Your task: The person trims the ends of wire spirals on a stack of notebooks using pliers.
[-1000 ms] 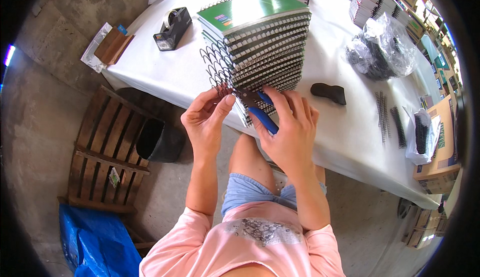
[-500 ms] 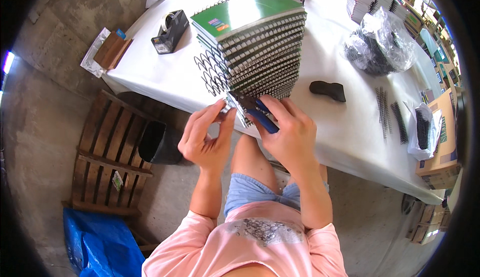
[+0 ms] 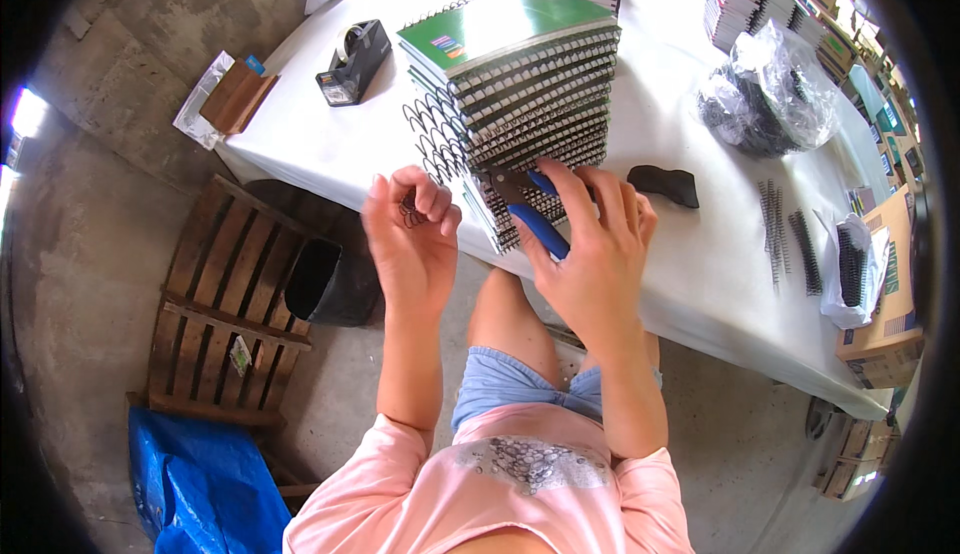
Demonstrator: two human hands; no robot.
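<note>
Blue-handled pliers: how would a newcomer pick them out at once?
On the white-covered table, find the tall stack of spiral-bound notebooks topped by a green cover. At its lower front, the right hand holds the pliers, dark head pointing up and left. Two blue handles set them apart from the all-black object to the right.

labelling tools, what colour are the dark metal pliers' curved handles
Blue curved handles on the dark metal pliers, clearest in the head view.
</note>
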